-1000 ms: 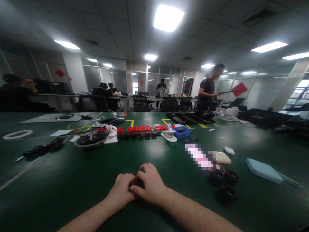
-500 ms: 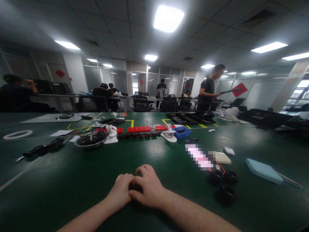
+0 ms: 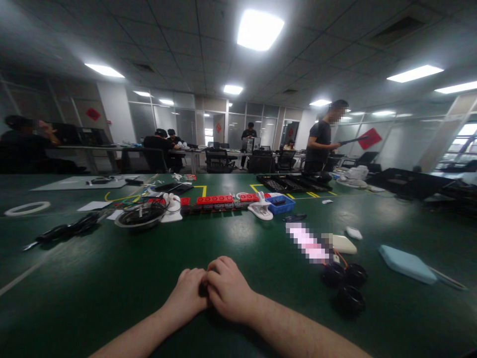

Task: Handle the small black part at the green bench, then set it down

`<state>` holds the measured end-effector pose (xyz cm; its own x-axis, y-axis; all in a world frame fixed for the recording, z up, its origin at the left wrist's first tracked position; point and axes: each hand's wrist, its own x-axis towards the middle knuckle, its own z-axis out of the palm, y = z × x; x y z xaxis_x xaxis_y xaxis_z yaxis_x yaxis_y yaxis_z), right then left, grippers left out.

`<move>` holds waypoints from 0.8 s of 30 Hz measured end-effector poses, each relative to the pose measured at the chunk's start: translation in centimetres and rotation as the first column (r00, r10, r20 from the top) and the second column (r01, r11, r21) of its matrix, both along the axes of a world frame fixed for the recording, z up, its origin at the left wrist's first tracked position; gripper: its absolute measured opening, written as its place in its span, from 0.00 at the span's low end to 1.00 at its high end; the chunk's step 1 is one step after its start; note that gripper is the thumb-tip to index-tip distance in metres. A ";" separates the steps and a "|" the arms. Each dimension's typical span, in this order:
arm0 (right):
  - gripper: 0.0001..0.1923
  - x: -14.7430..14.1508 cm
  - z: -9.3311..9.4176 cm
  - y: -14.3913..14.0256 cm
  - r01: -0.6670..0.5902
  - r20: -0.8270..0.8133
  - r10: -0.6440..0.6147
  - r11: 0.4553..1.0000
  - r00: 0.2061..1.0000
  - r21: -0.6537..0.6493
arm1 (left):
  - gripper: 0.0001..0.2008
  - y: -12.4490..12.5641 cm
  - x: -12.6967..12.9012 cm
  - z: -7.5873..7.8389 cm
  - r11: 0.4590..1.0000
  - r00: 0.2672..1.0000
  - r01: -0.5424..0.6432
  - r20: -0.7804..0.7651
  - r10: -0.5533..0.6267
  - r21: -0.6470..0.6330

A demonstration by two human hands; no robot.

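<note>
On the table (image 3: 112,278), both hands stay curled together, left hand (image 3: 188,293) and right hand (image 3: 227,291) pressed closer than before; any object between them is hidden.

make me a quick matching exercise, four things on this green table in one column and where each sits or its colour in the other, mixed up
1. small bin
2. flat pad
3. tape ring
4. round black parts

a. white, far left edge
b. just right of the person's right hand
c. pale blue, near right
d. blue, mid-table by the red blocks

Pairs: 1-d, 2-c, 3-a, 4-b
</note>
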<state>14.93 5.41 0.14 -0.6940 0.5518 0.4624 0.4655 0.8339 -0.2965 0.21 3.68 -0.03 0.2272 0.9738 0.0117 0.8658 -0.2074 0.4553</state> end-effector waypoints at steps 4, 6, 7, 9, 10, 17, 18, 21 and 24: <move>0.10 0.0 0.1 0.0 0.123 -0.046 -0.125 0.991 0.991 -0.049 | 0.06 0.0 0.0 0.2 1.000 1.000 -0.009 -0.006 0.009 -0.003; 0.10 0.0 0.1 0.1 0.186 -0.047 -0.190 0.980 0.981 -0.065 | 0.06 0.0 -0.1 0.2 1.000 1.000 -0.018 -0.012 0.018 -0.003; 0.10 0.0 0.1 0.1 0.212 -0.040 -0.215 0.975 0.976 -0.070 | 0.06 0.1 -0.2 0.2 1.000 1.000 -0.023 -0.014 0.023 -0.002; 0.10 0.0 0.1 0.2 0.240 -0.018 -0.242 0.968 0.970 -0.076 | 0.06 0.2 -0.3 0.1 1.000 0.999 -0.031 -0.018 0.031 0.004; 0.10 0.0 0.1 0.2 0.245 -0.009 -0.246 0.967 0.969 -0.077 | 0.07 0.2 -0.3 0.0 0.999 0.999 -0.034 -0.019 0.034 0.009; 0.09 0.2 0.1 0.3 0.159 -0.016 -0.160 0.986 0.987 -0.056 | 0.05 0.3 -0.3 0.0 0.999 0.999 -0.036 -0.033 0.036 0.015; 0.10 0.2 0.2 0.2 0.153 -0.017 -0.154 0.987 0.988 -0.059 | 0.04 0.3 -0.3 0.0 0.999 0.999 -0.038 -0.035 0.039 0.015; 0.10 0.2 0.2 0.2 0.131 -0.018 -0.132 0.989 0.991 -0.064 | 0.04 0.3 -0.3 0.0 0.999 0.998 -0.042 -0.040 0.042 0.011; 0.09 0.2 0.2 0.1 0.098 -0.025 -0.099 0.994 0.995 -0.044 | 0.08 0.3 -0.3 0.0 0.999 0.998 -0.040 -0.038 0.040 0.004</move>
<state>15.16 5.53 0.37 -0.6230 0.6363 0.4549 0.5357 0.7709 -0.3447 -0.05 4.01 -0.02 0.1886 0.9820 0.0073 0.8900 -0.1741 0.4214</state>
